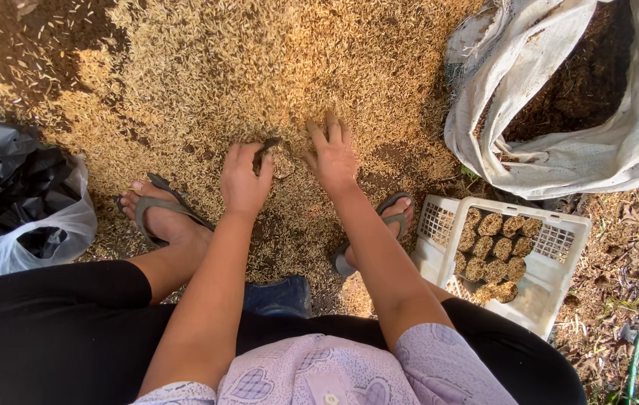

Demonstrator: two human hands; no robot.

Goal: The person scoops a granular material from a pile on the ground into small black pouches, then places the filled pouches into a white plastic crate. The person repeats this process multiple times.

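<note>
Head view, largest first: a broad bed of dry golden rice husk (259,67) over dark soil; a slumped white woven sack (559,157) of dark compost; crumpled black plastic bags (4,172); a white perforated plastic crate (559,247) of round, fibrous brown plugs. Left hand (244,180), fingers curled, pinches a small dark flexible pot (265,150) just above the husk. Right hand (332,154), fingers spread, presses flat on the husk beside it.

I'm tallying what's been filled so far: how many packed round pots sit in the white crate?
About 10 pots, in three rows at the middle of the white crate, right of the right hand; more may be hidden beneath.
</note>
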